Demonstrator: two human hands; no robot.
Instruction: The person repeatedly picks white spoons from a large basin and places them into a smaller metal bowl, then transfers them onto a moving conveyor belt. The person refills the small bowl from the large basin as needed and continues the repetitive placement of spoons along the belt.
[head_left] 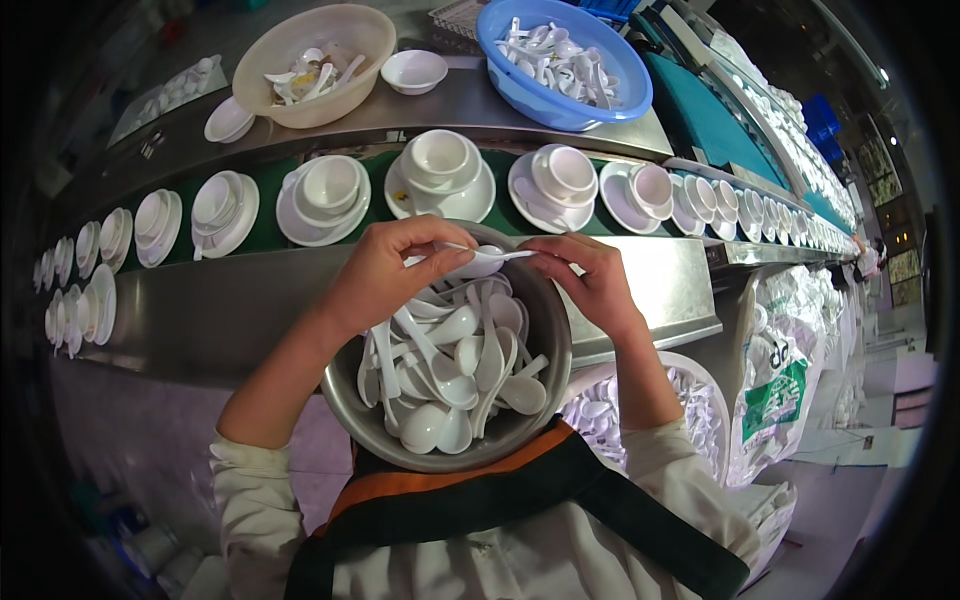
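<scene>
Over the metal bowl (pixel 562 335), my left hand (pixel 398 265) and my right hand (pixel 590 280) face each other. Between them is a white soup spoon (pixel 487 262), its bowl near my left fingertips. My right thumb and fingers pinch the handle end. My left thumb and fingers are closed at the other side; a second spoon may overlap there, but I cannot tell. Many loose white soup spoons (pixel 450 380) lie jumbled in the metal bowl, below both hands.
Behind the bowl, a green conveyor belt (pixel 383 170) carries a row of white saucers with cups (pixel 440 165). A beige basin (pixel 380 50) and a blue basin (pixel 635 75) hold spoons on the steel ledge. Another spoon-filled tub (pixel 705 385) and a white plastic bag (pixel 770 380) stand at right.
</scene>
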